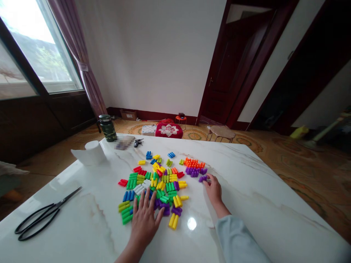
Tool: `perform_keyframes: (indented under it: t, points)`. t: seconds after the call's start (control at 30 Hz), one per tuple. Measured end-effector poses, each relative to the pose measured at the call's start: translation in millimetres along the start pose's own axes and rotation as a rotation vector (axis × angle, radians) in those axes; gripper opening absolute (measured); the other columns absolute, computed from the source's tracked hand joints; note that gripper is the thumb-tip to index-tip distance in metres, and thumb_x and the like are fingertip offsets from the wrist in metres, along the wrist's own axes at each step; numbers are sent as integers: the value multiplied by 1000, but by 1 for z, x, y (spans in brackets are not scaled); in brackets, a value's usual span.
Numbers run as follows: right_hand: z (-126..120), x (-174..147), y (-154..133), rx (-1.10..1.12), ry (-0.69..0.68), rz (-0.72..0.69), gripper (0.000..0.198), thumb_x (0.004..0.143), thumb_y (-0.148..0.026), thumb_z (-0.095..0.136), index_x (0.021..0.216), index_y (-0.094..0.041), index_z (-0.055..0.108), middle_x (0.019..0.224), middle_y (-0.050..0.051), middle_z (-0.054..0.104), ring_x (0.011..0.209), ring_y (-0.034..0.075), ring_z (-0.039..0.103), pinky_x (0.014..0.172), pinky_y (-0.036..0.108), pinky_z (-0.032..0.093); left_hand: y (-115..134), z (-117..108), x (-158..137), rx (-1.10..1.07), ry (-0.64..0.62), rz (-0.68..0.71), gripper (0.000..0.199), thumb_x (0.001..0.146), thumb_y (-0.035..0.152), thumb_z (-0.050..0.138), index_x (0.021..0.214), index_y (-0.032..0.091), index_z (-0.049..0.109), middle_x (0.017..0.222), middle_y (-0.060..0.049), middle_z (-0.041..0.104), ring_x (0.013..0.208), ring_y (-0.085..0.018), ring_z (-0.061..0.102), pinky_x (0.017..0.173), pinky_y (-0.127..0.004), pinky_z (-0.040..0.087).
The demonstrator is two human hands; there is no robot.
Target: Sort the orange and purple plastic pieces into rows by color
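Note:
My left hand (145, 215) lies with fingers spread over the near side of a pile of coloured plastic pieces (164, 179), which look like short ribbed tubes joined side by side. White, blue and purple pieces show around its fingertips. Further right, my right hand (213, 189) has thumb and fingers closed on a small purple plastic piece (203, 179) at the table surface. Just beyond it are a row of purple pieces (193, 172) and a block of orange pieces (194, 163), standing close together. Two yellow pieces (173, 221) lie at the pile's near edge.
Black-handled scissors (49, 215) lie at the left of the white marbled table (93, 237). A paper roll (91, 153), a dark green flask (107, 128), a blurred-out item (124, 142) and keys (138, 143) are at the far left. Stools (221, 132) stand beyond the table.

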State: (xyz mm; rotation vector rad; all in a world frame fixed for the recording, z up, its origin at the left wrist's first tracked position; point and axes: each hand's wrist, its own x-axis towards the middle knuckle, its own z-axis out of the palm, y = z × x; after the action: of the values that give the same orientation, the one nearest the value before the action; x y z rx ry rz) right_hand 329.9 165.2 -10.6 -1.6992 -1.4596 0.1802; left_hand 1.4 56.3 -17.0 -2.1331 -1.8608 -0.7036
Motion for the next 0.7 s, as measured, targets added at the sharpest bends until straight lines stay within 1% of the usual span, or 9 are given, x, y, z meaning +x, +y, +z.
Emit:
perform_keyframes:
  t: [0.1,0.23,0.37,0.4,0.47,0.57,0.6,0.7]
  points:
    - [1,4,3,52,-9,36,34,76,-34,49,98,-16,66,95,12,70,72,21,63,75,37,51,0,0,0,-12,0,-8,62,90,55,49,142,22,48,156,-10,33,144,-32,29,118,-54,18]
    - [3,16,6,25,37,111,29,73,-34,50,91,-17,67,88,12,72,75,24,65,76,38,51,0,1,0,-23,8,-8,62,89,54,50,143,24,47,156,-9,34,144,-32,29,118,-53,18]
    - [10,22,7,22,63,116,27,72,-33,50,89,-18,64,86,11,71,79,25,64,79,40,51,0,2,-1,-17,14,-4,63,89,54,50,144,24,46,156,-9,34,144,-32,29,118,-54,17]
    - [12,22,7,26,72,111,28,72,-33,49,90,-17,63,88,12,70,80,25,64,80,40,51,0,2,-1,-14,15,-4,63,89,54,50,144,24,45,156,-9,34,144,-32,29,118,-54,16]
    - [16,21,7,46,134,98,32,73,-34,48,97,-16,61,97,15,68,84,25,63,84,41,50,-1,3,-1,-10,16,-2,64,89,54,50,144,24,45,156,-9,34,144,-32,30,118,-54,17]
    - [23,21,7,162,238,117,47,79,-43,44,114,-14,54,115,18,61,102,27,60,93,43,47,-1,4,-1,-13,25,-2,64,88,55,51,144,24,45,155,-9,35,143,-33,32,118,-54,18]
    - [25,22,7,219,241,142,52,81,-47,42,120,-14,51,120,18,60,109,28,58,95,43,46,-2,5,-2,-12,27,-2,65,88,56,51,144,25,45,155,-9,36,142,-34,32,117,-54,18]
    - [35,27,2,342,169,220,64,84,-58,35,132,-16,43,129,17,56,121,28,53,97,43,45,-2,6,-2,-4,33,-3,64,87,55,52,144,26,45,155,-8,36,143,-33,31,118,-54,18]
